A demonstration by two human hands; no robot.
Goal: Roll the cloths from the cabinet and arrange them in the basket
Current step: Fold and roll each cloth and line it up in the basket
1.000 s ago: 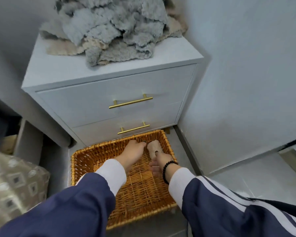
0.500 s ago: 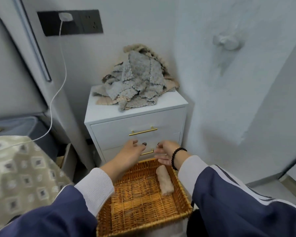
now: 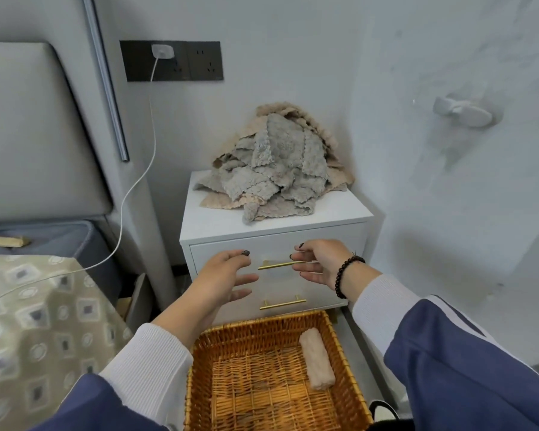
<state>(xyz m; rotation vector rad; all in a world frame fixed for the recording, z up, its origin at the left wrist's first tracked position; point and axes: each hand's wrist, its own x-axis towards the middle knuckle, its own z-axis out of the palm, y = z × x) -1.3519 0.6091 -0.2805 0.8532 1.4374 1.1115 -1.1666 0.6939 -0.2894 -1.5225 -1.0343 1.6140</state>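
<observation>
both hands (image 3: 274, 269) empty, fingers loosely spread, level with the top drawer.
the pile of cloths (image 3: 274, 169) lies above and beyond them, slightly nearer the right hand (image 3: 319, 262).

The right hand (image 3: 319, 265) covers the right end of the upper drawer handle (image 3: 276, 265). The basket (image 3: 339, 346) is cut off by the bottom edge, its left rim behind the left sleeve (image 3: 150, 368). The cloth pile (image 3: 274, 169) conceals its lower layers.
</observation>
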